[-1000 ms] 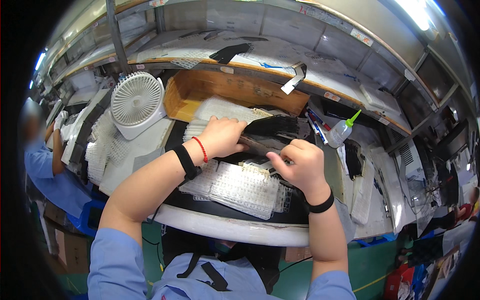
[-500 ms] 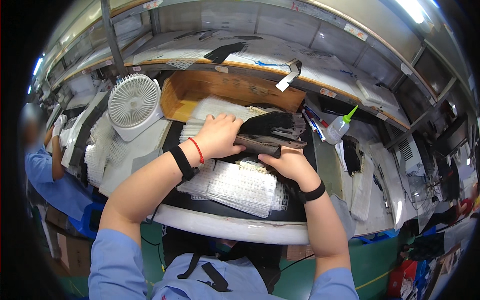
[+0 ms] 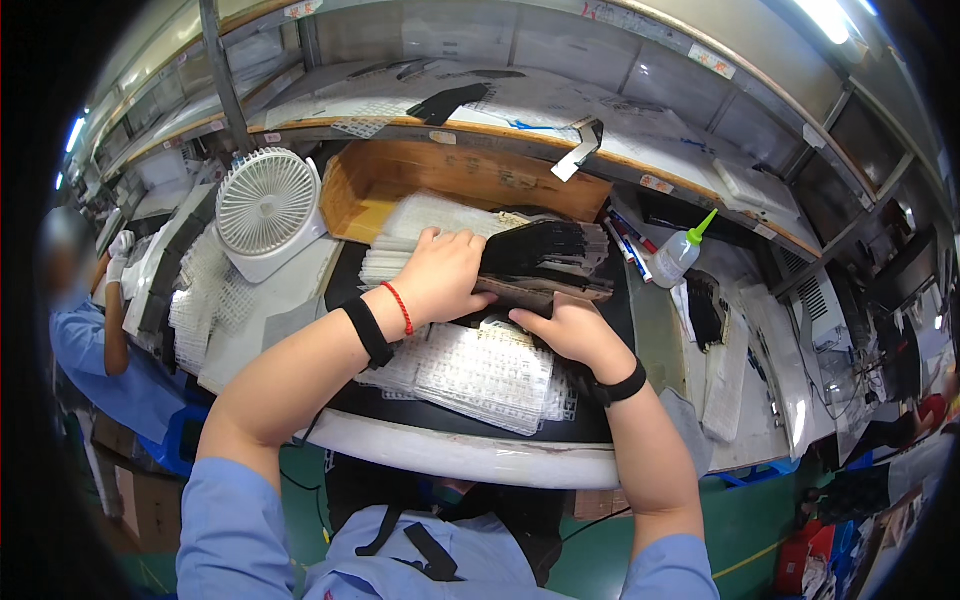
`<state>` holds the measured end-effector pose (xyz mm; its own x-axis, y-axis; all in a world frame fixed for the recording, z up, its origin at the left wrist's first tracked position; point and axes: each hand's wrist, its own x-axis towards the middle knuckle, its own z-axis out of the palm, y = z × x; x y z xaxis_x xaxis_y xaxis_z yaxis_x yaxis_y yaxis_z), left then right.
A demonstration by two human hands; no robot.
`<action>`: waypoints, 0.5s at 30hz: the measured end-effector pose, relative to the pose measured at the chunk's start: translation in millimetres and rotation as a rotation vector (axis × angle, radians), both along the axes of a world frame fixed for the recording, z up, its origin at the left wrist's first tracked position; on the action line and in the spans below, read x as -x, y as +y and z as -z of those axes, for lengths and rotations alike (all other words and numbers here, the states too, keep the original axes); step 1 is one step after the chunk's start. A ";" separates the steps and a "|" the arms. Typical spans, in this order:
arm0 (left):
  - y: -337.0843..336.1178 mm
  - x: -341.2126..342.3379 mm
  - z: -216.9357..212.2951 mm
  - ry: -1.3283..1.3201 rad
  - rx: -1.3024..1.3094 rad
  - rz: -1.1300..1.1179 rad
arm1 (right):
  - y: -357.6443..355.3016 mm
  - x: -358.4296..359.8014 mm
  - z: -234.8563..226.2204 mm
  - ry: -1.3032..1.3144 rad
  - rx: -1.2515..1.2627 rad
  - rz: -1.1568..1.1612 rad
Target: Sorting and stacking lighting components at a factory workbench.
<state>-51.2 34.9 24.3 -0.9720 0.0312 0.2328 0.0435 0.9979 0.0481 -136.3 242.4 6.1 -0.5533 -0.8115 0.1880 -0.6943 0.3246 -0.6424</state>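
A thick stack of sheets with black strips (image 3: 545,248) on its right part lies across the dark work mat. My left hand (image 3: 446,275) rests over the stack's left front, fingers on top and thumb at the near edge. My right hand (image 3: 578,330) grips the near edge, its thumb pointing left and its other fingers partly hidden. A brownish-grey edge (image 3: 540,296) of the stack runs between the two thumbs. White translucent sheets (image 3: 440,213) show beyond my left hand. Nearer to me lies a pile of white perforated sheets (image 3: 485,375), untouched.
Behind the stack stands an open wooden box (image 3: 350,195). A white fan (image 3: 268,205) is at left; a bottle with a green nozzle (image 3: 675,258) and pens (image 3: 630,245) are at right. A shelf (image 3: 560,110) overhangs the back. A co-worker (image 3: 100,335) sits far left.
My right hand has shifted slightly up and left along the stack's near edge, and that edge looks a little raised. My left hand has barely moved.
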 end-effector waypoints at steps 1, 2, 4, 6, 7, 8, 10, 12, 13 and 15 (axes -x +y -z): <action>0.6 -0.5 -1.0 -0.009 0.003 0.005 | 0.1 0.9 0.9 0.000 0.000 0.001; 0.8 -0.5 -0.2 -0.008 0.003 0.007 | 0.1 2.7 2.7 -0.028 0.025 0.023; 0.8 -1.1 3.1 0.067 -0.055 0.010 | 0.4 3.0 0.2 -0.057 0.051 0.043; 2.6 -2.5 5.6 0.105 -0.037 0.013 | 0.9 -0.6 -8.6 -0.186 0.091 -0.068; 2.9 -2.7 6.7 0.145 -0.022 0.018 | -0.8 -4.5 -6.2 -0.134 0.086 -0.092; 2.3 -2.2 6.7 0.145 -0.023 0.017 | -2.9 -6.7 -7.1 -0.124 0.089 -0.097; 2.6 -1.4 3.8 0.092 -0.083 0.042 | -3.6 -6.3 -6.1 -0.113 0.093 -0.101; 5.6 -2.7 -2.0 0.077 -0.084 0.038 | -2.4 0.4 2.4 -0.052 0.114 -0.102; 6.0 -3.2 -3.0 0.059 -0.084 0.030 | -1.8 0.8 3.7 -0.052 0.114 -0.102; 5.3 -2.2 -0.3 0.060 -0.077 0.030 | -0.1 0.3 5.6 0.007 -0.024 -0.062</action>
